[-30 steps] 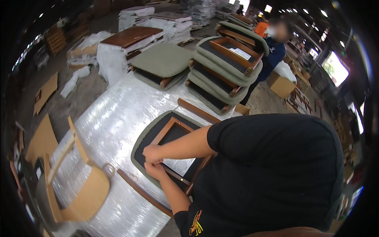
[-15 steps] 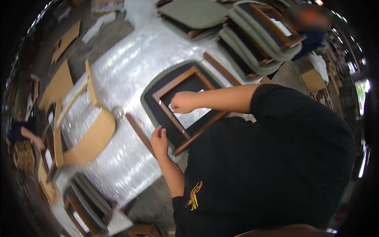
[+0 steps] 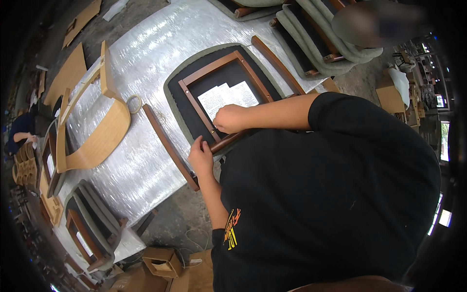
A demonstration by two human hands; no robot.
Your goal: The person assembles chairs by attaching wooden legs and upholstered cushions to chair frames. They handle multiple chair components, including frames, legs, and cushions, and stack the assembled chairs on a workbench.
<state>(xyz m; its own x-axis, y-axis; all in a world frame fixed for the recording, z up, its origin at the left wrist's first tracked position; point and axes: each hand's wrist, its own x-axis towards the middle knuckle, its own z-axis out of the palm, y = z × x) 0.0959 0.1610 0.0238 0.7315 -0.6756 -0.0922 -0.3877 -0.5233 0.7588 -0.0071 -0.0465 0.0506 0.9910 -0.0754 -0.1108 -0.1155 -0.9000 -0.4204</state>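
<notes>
An upturned chair seat (image 3: 181, 104) with a green padded rim, black underside and brown wooden frame lies on the plastic-wrapped table (image 3: 146, 53). White paper sheets (image 3: 226, 96) lie inside the frame. My right hand (image 3: 229, 118) rests with curled fingers on the near rail of the frame, at the papers' edge. My left hand (image 3: 200, 156) touches the frame's near corner, beside a curved dark wooden rail (image 3: 168, 145) lying on the table.
A light bent-wood chair part (image 3: 95, 131) and a tape roll (image 3: 134, 103) lie left on the table. Stacked green seats (image 3: 316, 29) stand beyond it, more seats (image 3: 90, 228) and cardboard boxes (image 3: 160, 263) below left. Another person (image 3: 19, 129) sits far left.
The view has tilted further down over the seat. My right hand has slid from the middle of the frame to its near rail; my left hand has moved up to the frame's near corner.
</notes>
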